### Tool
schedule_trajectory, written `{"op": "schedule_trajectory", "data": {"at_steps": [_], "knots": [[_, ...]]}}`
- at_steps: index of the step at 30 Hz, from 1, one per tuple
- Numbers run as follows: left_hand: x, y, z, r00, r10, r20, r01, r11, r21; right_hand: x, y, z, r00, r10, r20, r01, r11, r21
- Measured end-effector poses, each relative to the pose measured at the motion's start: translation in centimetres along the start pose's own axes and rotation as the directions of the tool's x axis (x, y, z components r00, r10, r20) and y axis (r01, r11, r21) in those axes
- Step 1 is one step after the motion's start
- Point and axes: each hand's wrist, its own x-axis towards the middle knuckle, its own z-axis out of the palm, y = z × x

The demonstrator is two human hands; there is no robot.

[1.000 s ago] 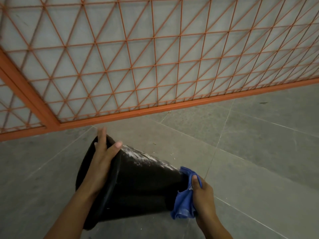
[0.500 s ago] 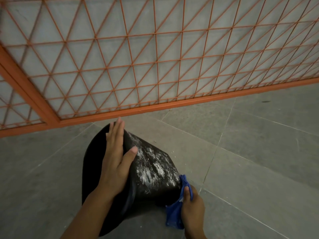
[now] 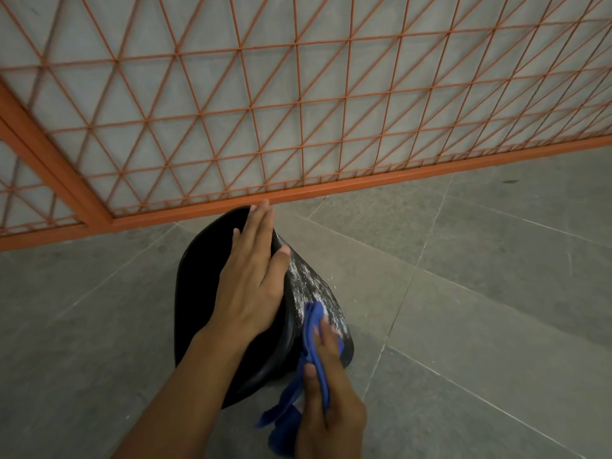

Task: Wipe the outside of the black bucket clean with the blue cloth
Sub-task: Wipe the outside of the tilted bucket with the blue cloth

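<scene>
The left hand [image 3: 251, 279], fingers flat, has rolled the black bucket [image 3: 205, 293] streaked-side up; the right hand [image 3: 331, 402], fingers clenching the blue cloth [image 3: 313, 323], now reaches its white smears [image 3: 311, 286], ready to wipe them

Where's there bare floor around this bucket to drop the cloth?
The widest bare floor lies right of the black bucket, out to the orange fence rail. Another bare patch lies left of the bucket, below the fence. It is crowded on the near side, where the left hand rests on the rim and the right hand presses the blue cloth.
</scene>
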Motion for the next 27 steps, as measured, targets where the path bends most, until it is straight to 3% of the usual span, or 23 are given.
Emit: {"op": "schedule_trajectory", "data": {"at_steps": [2, 4, 7, 10, 13, 18, 23, 27], "knots": [[-0.1, -0.2, 0.0, 1.0, -0.001, 0.0, 0.001, 1.0, -0.012, 1.0, -1.1, -0.1, 0.994, -0.065, 0.086, 0.061, 0.997, 0.052], [-0.1, -0.4, -0.2, 1.0, -0.007, -0.006, 0.006, 1.0, -0.031, 2.8, -0.7, -0.4, 0.99, -0.038, 0.137, 0.024, 0.995, 0.101], [0.0, -0.2, -0.2, 1.0, 0.001, -0.002, -0.001, 1.0, -0.025, 3.7, 0.4, -0.5, 0.991, 0.062, 0.117, -0.075, 0.991, 0.113], [-0.2, 0.0, -0.1, 0.999, 0.041, 0.022, -0.04, 0.998, -0.051, 2.3, -0.5, -0.6, 0.994, 0.018, 0.111, -0.033, 0.99, 0.134], [-0.4, -0.5, -0.4, 0.999, 0.042, 0.031, -0.039, 0.993, -0.11, 3.7, -1.3, -0.5, 0.977, -0.051, 0.207, 0.028, 0.993, 0.111], [-0.5, -0.2, -0.4, 0.998, 0.061, 0.032, -0.059, 0.995, -0.08, 4.9, -1.2, -0.1, 0.984, 0.028, 0.175, -0.045, 0.994, 0.096], [-1.0, -1.0, -0.5, 0.998, 0.058, 0.018, -0.054, 0.987, -0.151, 4.2, -1.4, 0.0, 0.97, -0.068, 0.233, 0.052, 0.996, 0.076], [-0.8, -1.3, -0.9, 0.999, 0.036, -0.002, -0.036, 0.993, -0.112, 5.2, -0.9, 0.1, 0.974, 0.01, 0.226, -0.023, 0.998, 0.059]]}}
